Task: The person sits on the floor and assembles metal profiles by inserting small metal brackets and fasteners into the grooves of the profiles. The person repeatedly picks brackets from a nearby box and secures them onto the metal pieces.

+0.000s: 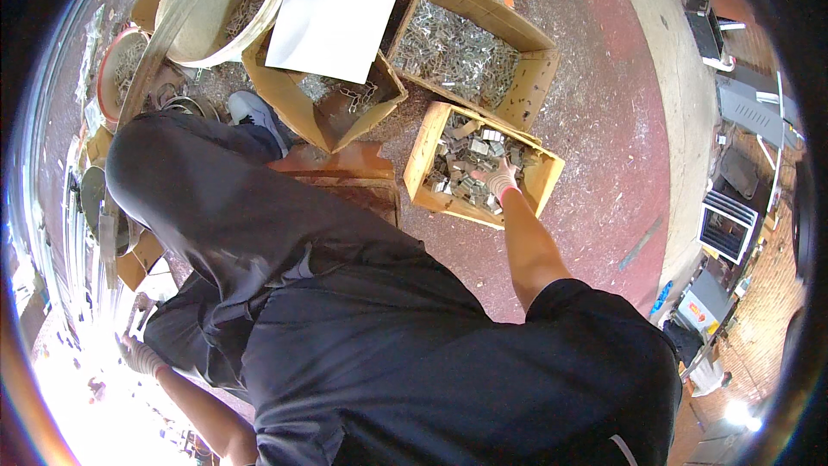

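Two hands far apart: right hand (500, 178) down in near cardboard box (427, 155), grip narrow over small metal clips (466, 164) directly beneath; left hand (138, 355) low at left, grip unclear in glare.

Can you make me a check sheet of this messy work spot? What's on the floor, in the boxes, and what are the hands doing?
Surface: reddish floor strewn with metal bits.
Job's things: small cardboard box of metal clips; larger box of clips behind it.
Clutter: paper sheet on an open box, pale bucket.
Hands: gloved right hand reaching into the small box; gloved left hand low in glare, grip unclear.
Cables: nothing seen.
Surroundings: machines at right.
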Available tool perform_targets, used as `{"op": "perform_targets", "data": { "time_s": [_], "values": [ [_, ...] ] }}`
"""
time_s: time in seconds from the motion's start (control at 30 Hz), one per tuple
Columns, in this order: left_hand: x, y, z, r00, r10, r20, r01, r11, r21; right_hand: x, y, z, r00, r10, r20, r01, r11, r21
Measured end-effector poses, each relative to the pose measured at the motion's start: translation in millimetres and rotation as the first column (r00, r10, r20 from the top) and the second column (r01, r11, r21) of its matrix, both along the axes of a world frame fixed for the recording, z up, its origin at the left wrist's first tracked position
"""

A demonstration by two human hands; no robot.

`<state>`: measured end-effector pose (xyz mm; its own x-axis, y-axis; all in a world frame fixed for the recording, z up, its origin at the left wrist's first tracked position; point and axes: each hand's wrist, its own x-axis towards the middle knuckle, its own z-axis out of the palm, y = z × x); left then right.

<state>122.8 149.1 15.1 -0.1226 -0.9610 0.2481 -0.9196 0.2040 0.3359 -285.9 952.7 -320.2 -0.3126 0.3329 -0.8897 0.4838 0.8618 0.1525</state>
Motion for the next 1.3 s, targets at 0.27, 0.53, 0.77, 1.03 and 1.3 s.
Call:
{"op": "perform_targets", "data": {
  "time_s": [0.27, 0.53, 0.77, 1.03, 1.3],
  "values": [
    [3, -7, 2, 0.985, 0.018, 0.174, -0.018, 1.000, -0.003, 1, -42, 14, 0.977, -0.121, -0.173, 0.153, 0.970, 0.188],
    [-2, -6, -1, 0.988, -0.043, 0.146, 0.043, 0.999, 0.006, -12, -55, 27, 0.986, -0.143, -0.080, 0.160, 0.950, 0.267],
    [-23, -1, -1, 0.989, -0.108, 0.103, 0.105, 0.994, 0.035, -27, -11, -9, 0.976, 0.207, 0.070, -0.211, 0.976, 0.052],
    [-26, 14, 8, 0.982, -0.098, 0.159, 0.087, 0.993, 0.075, -4, -43, -7, 0.999, -0.028, 0.044, 0.021, 0.988, 0.150],
    [-15, 10, 3, 0.991, -0.096, 0.091, 0.089, 0.993, 0.081, -10, -89, 7, 0.994, -0.071, 0.087, 0.035, 0.930, 0.365]
  ]
}}
